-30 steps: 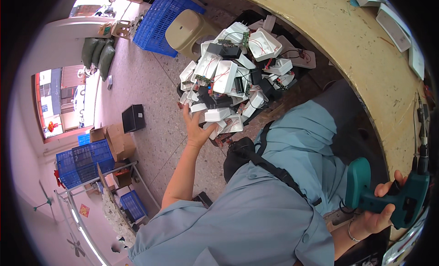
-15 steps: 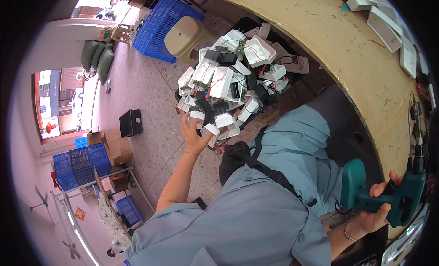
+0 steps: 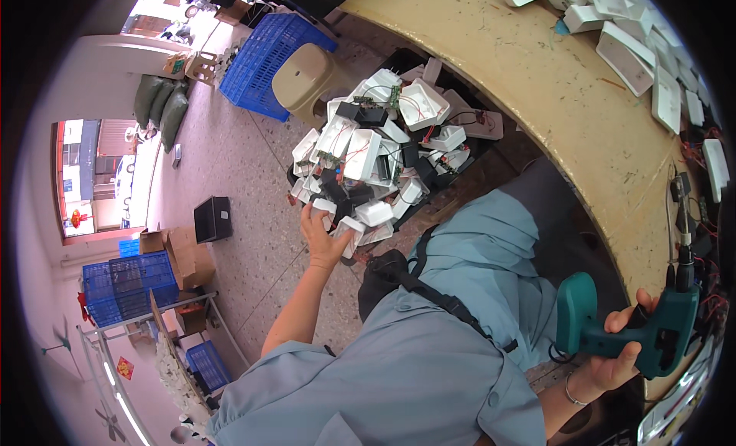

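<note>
My left hand [image 3: 326, 235] is down at the near edge of the heap of white housings [image 3: 376, 151] on the floor to my left, fingers closed around one white housing [image 3: 351, 233] at the pile's rim. It looks barely lifted, touching its neighbours. My right hand [image 3: 625, 346] is clamped on the green power screwdriver [image 3: 640, 331], held near the curved yellow surface [image 3: 552, 85] on my right. Far along that surface lie rows of white covers [image 3: 636, 47]. Judging by the full heap, most of the work remains.
</note>
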Demonstrator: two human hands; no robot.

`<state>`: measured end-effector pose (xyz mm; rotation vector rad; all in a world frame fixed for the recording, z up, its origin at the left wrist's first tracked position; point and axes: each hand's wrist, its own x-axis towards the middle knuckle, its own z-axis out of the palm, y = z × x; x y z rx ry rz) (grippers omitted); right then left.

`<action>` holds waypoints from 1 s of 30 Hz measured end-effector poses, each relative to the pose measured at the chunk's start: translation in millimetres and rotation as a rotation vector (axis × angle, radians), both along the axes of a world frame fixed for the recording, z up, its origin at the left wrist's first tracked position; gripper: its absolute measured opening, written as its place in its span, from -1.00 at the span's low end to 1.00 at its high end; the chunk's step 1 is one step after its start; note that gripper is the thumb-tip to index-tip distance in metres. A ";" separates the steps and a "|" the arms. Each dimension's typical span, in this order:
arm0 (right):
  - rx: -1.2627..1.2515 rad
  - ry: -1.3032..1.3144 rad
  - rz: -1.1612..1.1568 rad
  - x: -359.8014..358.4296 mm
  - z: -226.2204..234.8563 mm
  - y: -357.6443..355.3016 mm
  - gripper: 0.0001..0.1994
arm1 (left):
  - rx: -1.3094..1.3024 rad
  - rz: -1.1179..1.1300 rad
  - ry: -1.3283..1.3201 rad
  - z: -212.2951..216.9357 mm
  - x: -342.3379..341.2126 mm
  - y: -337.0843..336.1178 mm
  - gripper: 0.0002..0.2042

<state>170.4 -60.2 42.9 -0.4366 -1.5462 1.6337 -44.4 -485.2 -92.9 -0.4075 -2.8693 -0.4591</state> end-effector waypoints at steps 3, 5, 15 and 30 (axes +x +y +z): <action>0.004 0.009 -0.012 -2.7 0.5 -0.3 -0.29 | -0.012 -0.004 -0.032 8.1 1.7 -3.3 -0.32; -0.004 0.010 -0.014 -3.5 0.7 0.8 -0.29 | -0.011 -0.002 -0.033 13.2 2.2 -2.9 -0.32; -0.038 0.071 -0.010 -1.6 3.0 1.1 -0.30 | 0.184 -0.202 0.259 69.0 -41.9 44.9 -0.48; -0.062 0.121 -0.185 46.2 19.0 -2.3 -0.36 | 0.425 -0.591 -0.005 151.6 -277.4 428.7 -0.66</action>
